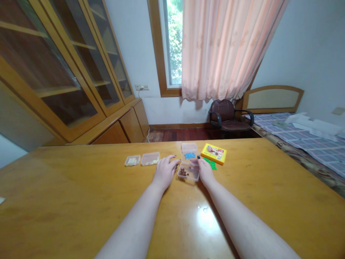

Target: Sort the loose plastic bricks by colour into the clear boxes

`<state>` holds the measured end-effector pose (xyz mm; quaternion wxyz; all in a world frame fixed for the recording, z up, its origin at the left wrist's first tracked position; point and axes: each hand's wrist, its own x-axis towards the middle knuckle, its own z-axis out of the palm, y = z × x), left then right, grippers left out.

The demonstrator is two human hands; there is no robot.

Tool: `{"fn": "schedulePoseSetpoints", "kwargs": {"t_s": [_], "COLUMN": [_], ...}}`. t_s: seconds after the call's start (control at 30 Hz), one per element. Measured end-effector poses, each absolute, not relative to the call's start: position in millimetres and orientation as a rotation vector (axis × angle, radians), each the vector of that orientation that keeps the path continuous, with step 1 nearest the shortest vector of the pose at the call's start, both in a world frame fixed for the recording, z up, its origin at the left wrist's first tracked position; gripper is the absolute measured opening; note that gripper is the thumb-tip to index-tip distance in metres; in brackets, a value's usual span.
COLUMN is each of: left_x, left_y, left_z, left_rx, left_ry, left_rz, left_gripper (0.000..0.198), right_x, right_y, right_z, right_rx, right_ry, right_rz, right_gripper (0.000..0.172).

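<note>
My right hand point(206, 171) grips the right side of a small clear plastic box point(194, 175), its thumb and fingers at the rim. Small brown pieces point(184, 172) lie heaped in the left part of that box. My left hand point(164, 172) is just left of the box, fingers stretched out and a little apart. Dark brown bits show close under its fingertips; whether the fingers touch them I cannot tell. Behind the box is an open clear case point(189, 147) with blue pieces point(190, 155). Green pieces point(210, 163) lie beside my right hand, partly hidden by it.
A yellow box point(214, 153) lies flat behind the green pieces. Left of my hands sit a clear tray point(150, 158) with pale pieces and a smaller lidded clear box point(132, 160). All rest on a wooden table point(88, 201). A chair point(225, 115) stands beyond.
</note>
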<state>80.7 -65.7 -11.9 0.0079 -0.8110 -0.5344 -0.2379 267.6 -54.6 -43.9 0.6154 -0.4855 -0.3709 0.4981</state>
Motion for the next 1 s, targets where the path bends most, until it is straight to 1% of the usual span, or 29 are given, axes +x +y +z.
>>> {"fn": "schedulePoseSetpoints", "kwargs": {"t_s": [0.07,0.17,0.3,0.6,0.83,1.0], "left_x": [71.8,61.3,59.9,61.9,63.8,64.9], "left_y": [-59.0,-51.2,-49.6,-49.0,-48.5,-48.5], "left_z": [-16.8,-22.9,-25.6,-23.5,-22.2,-24.2], "left_rx": [-2.473,-2.487,-2.574,-2.488,-2.479,-2.451], "left_ry": [-1.801,-1.898,-1.912,-2.03,-2.073,-2.078], "left_rz": [-0.71,-0.602,-0.492,-0.462,-0.414,-0.346], "left_gripper": [0.035,0.036,0.028,0.022,0.011,0.01], "right_x": [267.9,267.7,266.3,266.7,266.3,267.7], "right_y": [-55.1,-55.3,-55.4,-55.2,-54.4,-53.1], "right_z": [-39.9,-36.1,-34.3,-33.5,-36.0,-39.8], "right_rx": [-1.158,-1.212,-1.227,-1.216,-1.182,-1.2], "right_ry": [-0.827,-0.798,-0.777,-0.772,-0.745,-0.754], "right_rz": [1.139,1.141,1.139,1.147,1.178,1.174], "right_gripper": [0.027,0.026,0.024,0.023,0.021,0.023]}}
